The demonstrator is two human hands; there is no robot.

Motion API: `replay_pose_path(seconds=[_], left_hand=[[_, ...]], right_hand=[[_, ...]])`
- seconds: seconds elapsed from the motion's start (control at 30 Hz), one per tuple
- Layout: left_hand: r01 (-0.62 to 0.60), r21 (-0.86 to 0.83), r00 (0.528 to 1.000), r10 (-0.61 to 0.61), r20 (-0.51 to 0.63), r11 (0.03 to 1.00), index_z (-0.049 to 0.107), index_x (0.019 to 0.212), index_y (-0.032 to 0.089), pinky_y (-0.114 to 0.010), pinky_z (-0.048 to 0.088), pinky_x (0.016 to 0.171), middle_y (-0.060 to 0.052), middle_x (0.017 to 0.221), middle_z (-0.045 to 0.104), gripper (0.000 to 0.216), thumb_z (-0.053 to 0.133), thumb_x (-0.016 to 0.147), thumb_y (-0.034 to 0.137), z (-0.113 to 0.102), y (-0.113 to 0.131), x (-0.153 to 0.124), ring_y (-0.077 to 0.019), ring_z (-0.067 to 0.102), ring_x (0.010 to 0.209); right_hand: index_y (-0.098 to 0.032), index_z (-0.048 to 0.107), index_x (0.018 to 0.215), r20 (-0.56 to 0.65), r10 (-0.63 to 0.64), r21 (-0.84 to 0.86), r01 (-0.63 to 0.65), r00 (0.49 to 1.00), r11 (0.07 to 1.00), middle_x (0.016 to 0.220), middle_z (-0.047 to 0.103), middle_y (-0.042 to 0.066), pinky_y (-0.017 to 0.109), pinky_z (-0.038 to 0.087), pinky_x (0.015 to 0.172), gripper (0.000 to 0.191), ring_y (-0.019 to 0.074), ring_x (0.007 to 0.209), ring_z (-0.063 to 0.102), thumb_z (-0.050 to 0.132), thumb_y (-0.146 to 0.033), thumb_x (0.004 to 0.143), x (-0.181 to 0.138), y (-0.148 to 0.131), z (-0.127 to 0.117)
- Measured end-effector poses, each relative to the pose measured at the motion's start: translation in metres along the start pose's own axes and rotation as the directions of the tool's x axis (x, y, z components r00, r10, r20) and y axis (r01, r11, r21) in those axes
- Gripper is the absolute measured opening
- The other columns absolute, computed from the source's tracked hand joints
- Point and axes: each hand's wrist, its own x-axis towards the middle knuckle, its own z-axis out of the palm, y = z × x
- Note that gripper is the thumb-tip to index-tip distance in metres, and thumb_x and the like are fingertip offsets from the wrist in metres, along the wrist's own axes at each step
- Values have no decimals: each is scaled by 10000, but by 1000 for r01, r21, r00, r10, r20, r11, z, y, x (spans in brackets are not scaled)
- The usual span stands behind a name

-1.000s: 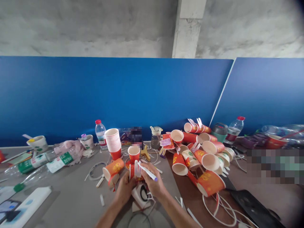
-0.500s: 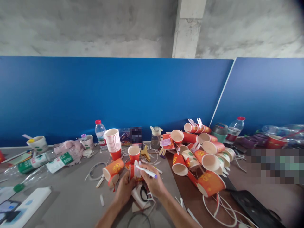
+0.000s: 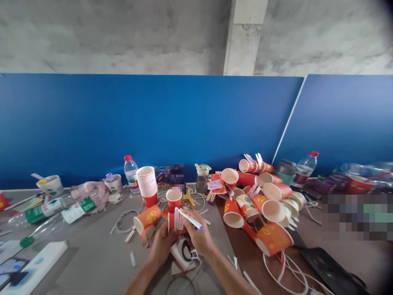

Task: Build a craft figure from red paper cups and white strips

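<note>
My left hand (image 3: 162,243) is closed around a red paper cup (image 3: 171,222) that has a pale pinkish strip (image 3: 178,220) on its side. In my right hand (image 3: 198,235) is a white marker pen (image 3: 190,220) with a purple end, its other end close to the strip. Whether the pen tip touches the strip is too small to tell. Just behind the held cup stands another red paper cup (image 3: 174,198). Below my hands lies a white cup with a black curved mark (image 3: 183,252), partly covered by them.
A tall stack of paper cups (image 3: 146,182) stands left of centre, beside an orange cup on its side (image 3: 147,218). Many joined cups (image 3: 274,237) pile up on the right. Plastic bottles (image 3: 79,209) lie at left; a glass jar (image 3: 202,180) stands near the blue partition (image 3: 172,123).
Both hands keep nearly the same hold on the cup and the marker pen. The pen has shifted slightly against the strip, and the whole view has moved a little.
</note>
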Motion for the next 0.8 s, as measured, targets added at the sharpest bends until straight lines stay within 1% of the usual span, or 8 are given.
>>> replay_pose_path(seconds=[0.1,0.3,0.37,0.43,0.53,0.6,0.73,0.8], left_hand=[[4,-4,1000,-4,-11,1000,878,1035,256,-527,747,1011,-128,1042,938,672,1146,673,754,1,-4,1,-379,863,1016],[17,-52,1000,-18,-4,998,848,1045,248,-500,738,972,-104,1054,949,799,1166,615,841,-1,-8,4,-336,852,964],[19,-61,1000,-20,-7,998,852,1036,247,-488,741,957,-105,1056,957,796,1181,603,829,-1,-8,4,-334,857,954],[23,-59,1000,-23,-6,998,861,1027,250,-478,746,943,-105,1057,965,775,1196,599,803,-1,-6,3,-333,862,943],[19,-60,1000,-19,6,998,872,1027,262,-488,757,960,-93,1044,968,743,1200,611,784,-1,-5,2,-348,876,966],[14,-60,1000,-13,9,998,876,1038,260,-496,761,975,-101,1048,968,737,1193,630,786,-1,-5,2,-361,882,991],[9,-15,1000,-8,15,1000,881,1067,233,-501,750,1007,-133,1082,960,758,1173,656,800,-3,-7,4,-360,870,1016],[17,3,1000,-17,20,1000,878,1058,230,-503,747,1004,-120,1065,953,774,1163,642,817,-5,-9,5,-348,854,1001]], right_hand=[[-299,1050,1116,-2,-13,4,13,1000,1000,1165,995,152,508,758,1162,556,398,1187,934,808,-798,1164,2,-5,2],[-288,1043,1147,-2,-3,5,3,1000,1000,1113,973,149,518,742,1209,534,391,1206,917,815,-771,1150,4,-11,3],[-284,1039,1137,21,13,10,-14,1000,1000,1125,963,160,543,733,1218,504,399,1213,908,824,-740,1152,4,-13,2],[-285,1038,1128,39,15,17,-16,999,1000,1133,957,167,551,739,1179,492,400,1175,901,821,-726,1157,4,-16,2],[-297,1041,1105,43,-3,10,3,999,1000,1098,954,157,533,746,1127,493,397,1132,889,822,-736,1149,5,-21,2],[-308,1043,1098,42,-4,0,4,999,1000,1081,958,144,520,742,1141,489,390,1131,887,822,-741,1142,5,-24,2],[-299,1033,1088,56,26,-5,-26,998,1000,1198,977,153,532,709,1241,489,384,1184,893,821,-737,1128,4,-23,1],[-287,1020,1084,71,52,0,-52,996,999,1178,967,154,529,721,1208,494,378,1152,890,829,-741,1118,3,-21,0]])
